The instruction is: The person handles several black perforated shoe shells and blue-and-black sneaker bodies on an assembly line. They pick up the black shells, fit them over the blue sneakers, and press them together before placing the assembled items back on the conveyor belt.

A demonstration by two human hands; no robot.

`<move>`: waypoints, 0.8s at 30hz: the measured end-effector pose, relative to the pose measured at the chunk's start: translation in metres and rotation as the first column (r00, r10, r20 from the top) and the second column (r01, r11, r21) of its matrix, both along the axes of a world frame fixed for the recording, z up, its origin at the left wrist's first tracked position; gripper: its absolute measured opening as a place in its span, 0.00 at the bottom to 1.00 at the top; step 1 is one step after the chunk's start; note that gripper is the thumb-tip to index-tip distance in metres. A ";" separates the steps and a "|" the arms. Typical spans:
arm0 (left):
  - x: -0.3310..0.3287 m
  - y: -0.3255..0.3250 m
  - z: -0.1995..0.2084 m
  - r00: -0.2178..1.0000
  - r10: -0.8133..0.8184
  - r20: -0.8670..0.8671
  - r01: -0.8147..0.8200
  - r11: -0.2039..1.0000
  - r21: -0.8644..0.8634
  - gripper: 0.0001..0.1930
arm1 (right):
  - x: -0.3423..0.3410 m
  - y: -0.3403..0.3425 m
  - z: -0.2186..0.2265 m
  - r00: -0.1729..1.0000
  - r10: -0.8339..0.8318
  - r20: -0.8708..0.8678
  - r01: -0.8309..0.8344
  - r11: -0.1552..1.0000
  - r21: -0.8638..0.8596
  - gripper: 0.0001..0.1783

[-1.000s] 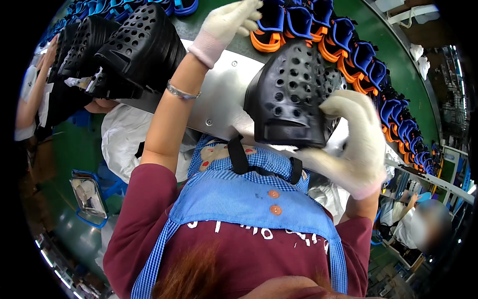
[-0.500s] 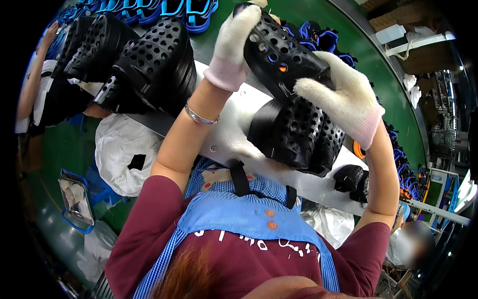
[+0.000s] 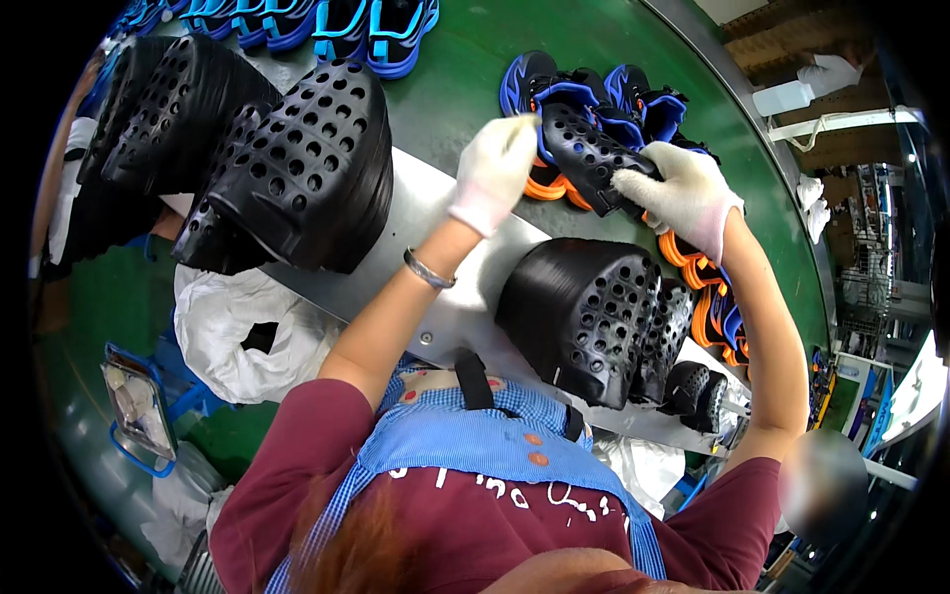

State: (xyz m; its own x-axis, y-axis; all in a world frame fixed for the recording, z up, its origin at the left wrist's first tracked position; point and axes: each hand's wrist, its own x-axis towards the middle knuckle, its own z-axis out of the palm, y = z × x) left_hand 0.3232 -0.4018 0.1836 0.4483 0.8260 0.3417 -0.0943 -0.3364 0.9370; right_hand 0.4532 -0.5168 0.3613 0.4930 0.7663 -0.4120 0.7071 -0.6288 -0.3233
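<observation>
My right hand (image 3: 683, 193), in a white knitted glove, grips a black perforated plastic shoe insert (image 3: 586, 148) by one end, thumb on its near side. The insert lies over black-and-blue sports shoes (image 3: 529, 81) with orange soles. Just left of it, my gloved left hand (image 3: 498, 168) is closed, its fingertips beside the insert and a shoe; what they hold, if anything, is hidden. Below my hands a nested stack of the same black inserts (image 3: 584, 317) rests on a grey metal shelf (image 3: 435, 188). A larger stack of inserts (image 3: 307, 168) stands on the left.
Blue-and-black shoes (image 3: 396, 40) line the far left of the green work surface (image 3: 465, 79). Orange-soled shoes (image 3: 708, 307) run down the right. A white bag (image 3: 247, 327) sits below the left stacks. At the left edge another person's arm (image 3: 79, 109) shows.
Both hands have moved apart and away from the raised insert position. The insert is now lower over the shoes, held by my right hand, and my left hand has come off its far end.
</observation>
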 end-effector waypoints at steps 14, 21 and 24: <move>0.012 0.001 -0.033 0.986 -0.051 -0.157 0.120 0.875 0.470 0.17 | 0.018 0.110 -0.076 0.893 0.206 0.400 -0.147 0.974 -0.171 0.25; 0.015 0.000 -0.034 0.978 -0.021 -0.210 0.114 0.890 0.442 0.16 | 0.010 0.124 -0.109 0.932 0.163 0.324 -0.116 0.980 -0.161 0.20; 0.013 -0.002 -0.033 0.972 -0.005 -0.235 0.107 0.899 0.425 0.16 | 0.009 0.133 -0.109 0.931 0.224 0.288 -0.135 0.945 -0.297 0.17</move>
